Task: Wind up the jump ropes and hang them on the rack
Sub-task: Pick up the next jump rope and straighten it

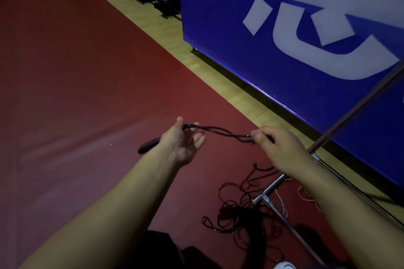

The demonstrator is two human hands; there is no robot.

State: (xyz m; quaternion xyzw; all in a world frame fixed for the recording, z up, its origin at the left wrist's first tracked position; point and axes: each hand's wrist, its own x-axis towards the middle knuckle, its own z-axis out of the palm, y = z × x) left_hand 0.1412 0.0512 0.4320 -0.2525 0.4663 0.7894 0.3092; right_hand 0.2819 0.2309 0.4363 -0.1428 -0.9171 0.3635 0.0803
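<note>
I see both hands raised over the red floor mat (pixel 76 85), a black jump rope (pixel 218 132) strung in several strands between them. My left hand (pixel 183 142) has its fingers (pixel 200 137) loosely spread, the strands looped round them, and a black handle (pixel 148 146) juts out behind the wrist. My right hand (pixel 277 144) has its fingers curled, pinching the strands' other end. Below, a tangle of dark ropes (pixel 242 209) lies on the mat beside the metal rack (pixel 271 188) base. A blue banner (pixel 306 50) with white lettering stands just beyond the rack.
</note>
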